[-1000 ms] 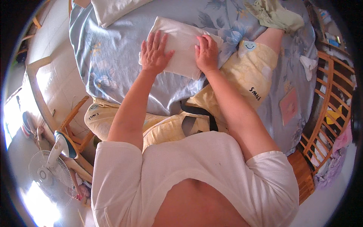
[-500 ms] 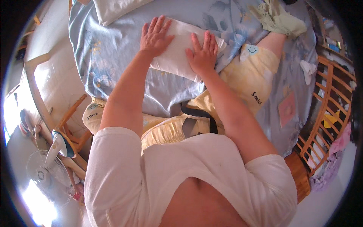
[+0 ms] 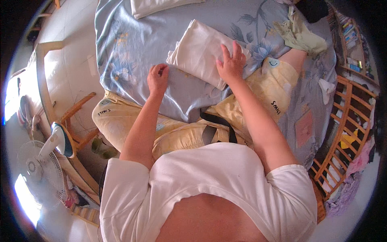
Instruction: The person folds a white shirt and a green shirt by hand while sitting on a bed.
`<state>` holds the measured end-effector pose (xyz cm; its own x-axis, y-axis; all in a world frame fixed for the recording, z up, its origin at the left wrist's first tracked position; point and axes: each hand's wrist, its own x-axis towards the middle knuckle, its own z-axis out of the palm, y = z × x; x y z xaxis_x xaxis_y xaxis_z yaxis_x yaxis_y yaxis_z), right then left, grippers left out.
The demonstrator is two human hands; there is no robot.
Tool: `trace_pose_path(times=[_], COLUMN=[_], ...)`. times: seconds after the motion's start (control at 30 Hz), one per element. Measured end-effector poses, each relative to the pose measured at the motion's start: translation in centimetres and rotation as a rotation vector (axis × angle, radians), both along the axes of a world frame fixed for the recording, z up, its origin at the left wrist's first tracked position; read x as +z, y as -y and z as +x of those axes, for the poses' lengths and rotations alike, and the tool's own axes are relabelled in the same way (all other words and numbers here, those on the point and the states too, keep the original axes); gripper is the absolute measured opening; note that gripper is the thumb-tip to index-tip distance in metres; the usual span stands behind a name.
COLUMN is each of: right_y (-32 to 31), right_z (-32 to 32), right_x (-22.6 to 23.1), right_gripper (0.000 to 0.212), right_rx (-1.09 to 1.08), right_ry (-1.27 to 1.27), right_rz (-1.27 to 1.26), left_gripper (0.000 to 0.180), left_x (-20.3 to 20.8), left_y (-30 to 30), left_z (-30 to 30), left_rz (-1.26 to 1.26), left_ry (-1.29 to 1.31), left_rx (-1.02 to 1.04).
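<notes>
A folded white cloth (image 3: 197, 50) lies flat on the blue floral bedsheet (image 3: 135, 52) in front of my legs, its kind of garment or linen not plain. My right hand (image 3: 233, 64) rests on the right part of this cloth with its fingers spread. Just off the cloth's lower left corner, my left hand (image 3: 158, 80) hovers over the sheet, fingers curled in a loose fist; I see nothing in it. Another folded white cloth (image 3: 157, 6) is partly visible at the far edge of the view.
Yellow trousers (image 3: 270, 88) cover my legs on both sides. A pale green cloth (image 3: 300, 34) lies at the far right, with a pink square item (image 3: 305, 128) nearer. Beside the bed stand a wooden slatted rack (image 3: 346, 121) on the right and a white fan (image 3: 38, 167) on the left.
My left hand has lifted off the folded cloth, moved toward me and curled up. The right hand stays spread on the cloth. The view has shifted slightly.
</notes>
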<state>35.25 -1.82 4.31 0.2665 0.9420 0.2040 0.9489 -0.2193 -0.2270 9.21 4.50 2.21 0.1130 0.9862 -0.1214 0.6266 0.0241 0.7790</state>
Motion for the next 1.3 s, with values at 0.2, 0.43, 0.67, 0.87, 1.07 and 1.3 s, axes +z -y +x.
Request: trace_pose_path(times=[0.2,0.43,0.67,0.87,1.07,1.3], right_y=[6.2,7.0,8.3,8.1,8.4,8.1], right_z=[-1.5,-1.9,-0.3,-0.5,0.1,0.8], right_x=[2.3,2.2,0.6,2.0,0.2,-1.6], right_gripper=[0.027,0.019,0.013,0.011,0.021,0.039], right_rx=[0.201,0.035,-0.045,-0.101,-0.303,-0.439], right_ry=[-0.212,-0.293,-0.354,-0.358,-0.517,-0.579], right_rz=[-0.260,-0.411,-0.422,-0.508,-0.384,-0.515], left_gripper=[0.016,0.017,0.016,0.016,0.021,0.024], left_x=[-0.4,-1.3,-1.2,-1.1,0.5,-0.3], left_y=[-0.9,-1.6,-3.3,-4.2,-2.6,-3.0], left_z=[1.9,1.8,-0.4,-1.1,1.2,3.1], left_rz=[0.026,-0.058,-0.182,-0.245,-0.102,0.058], left_ry=[0.078,0.068,0.184,0.152,0.067,-0.079], left_rx=[-0.072,-0.074,-0.084,-0.101,-0.191,-0.132])
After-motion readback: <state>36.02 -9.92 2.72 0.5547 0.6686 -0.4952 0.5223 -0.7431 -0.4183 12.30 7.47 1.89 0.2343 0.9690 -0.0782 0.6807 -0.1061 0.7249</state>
